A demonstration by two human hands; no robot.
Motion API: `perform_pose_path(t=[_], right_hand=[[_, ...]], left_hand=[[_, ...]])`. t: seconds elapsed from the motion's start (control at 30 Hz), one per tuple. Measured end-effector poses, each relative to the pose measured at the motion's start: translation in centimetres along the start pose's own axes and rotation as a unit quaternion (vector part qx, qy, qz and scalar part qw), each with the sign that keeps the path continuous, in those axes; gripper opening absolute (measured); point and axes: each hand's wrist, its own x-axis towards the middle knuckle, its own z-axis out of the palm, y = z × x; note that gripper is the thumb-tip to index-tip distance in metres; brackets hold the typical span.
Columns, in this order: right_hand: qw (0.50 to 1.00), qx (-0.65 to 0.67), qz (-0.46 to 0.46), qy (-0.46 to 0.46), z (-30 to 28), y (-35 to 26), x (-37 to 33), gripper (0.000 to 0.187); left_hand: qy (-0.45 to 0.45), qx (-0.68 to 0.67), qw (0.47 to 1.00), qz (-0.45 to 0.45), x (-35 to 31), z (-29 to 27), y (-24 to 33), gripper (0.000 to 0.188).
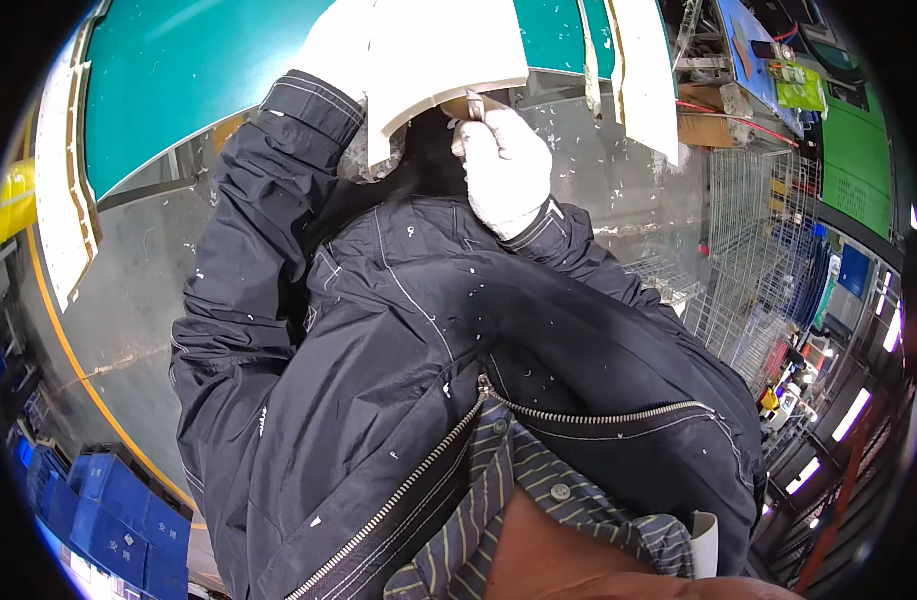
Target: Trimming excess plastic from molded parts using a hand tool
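Observation:
A white moulded panel (448, 50) with a curved, raw near edge lies in front of me, its top washed out by glare. My left hand (328, 45), in a white glove, is at the panel's left side; its fingers blend into the white and cannot be made out. Just under the panel's near edge, my right hand (508, 170), also white-gloved, is closed. Between its thumb and fingers stands a small, thin blade-like piece (475, 106) that touches or nearly touches the edge.
Beneath the panel is a green tabletop (188, 85). More white panels hang over its edges, at left (63, 200) and right (643, 75). White scraps dot the grey floor (618, 200). A wire cage (748, 240) stands at right, blue boxes (118, 510) at lower left.

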Motion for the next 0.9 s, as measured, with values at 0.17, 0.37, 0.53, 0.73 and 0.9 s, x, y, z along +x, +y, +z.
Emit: perform_pose_path(t=[0.17,0.37,0.53,0.73,0.9], right_hand=[[1.0,0.012,0.009,-0.008,0.4,0.1,-0.1,0.018],[0.993,-0.046,-0.076,-0.075,-0.1,0.2,0.1,0.018],[0.869,0.238,0.164,-0.401,-5.2,-2.2,1.8,0.04],[0.959,0.261,0.058,-0.092,-4.8,-0.3,-0.3,0.028],[0.98,-0.117,-0.129,0.093,-3.1,-2.7,0.1,0.028]], left_hand=[[0.008,0.002,1.0,0.003,0.1,0.2,-0.1,0.068],[0.015,0.012,1.0,0.002,-0.1,0.6,-0.2,0.067],[0.012,0.023,1.0,-0.008,0.8,1.4,-0.4,0.067],[0.02,0.059,0.998,-0.016,2.4,3.0,-1.2,0.066],[0.012,0.081,0.996,-0.025,3.0,4.3,-1.5,0.066]])
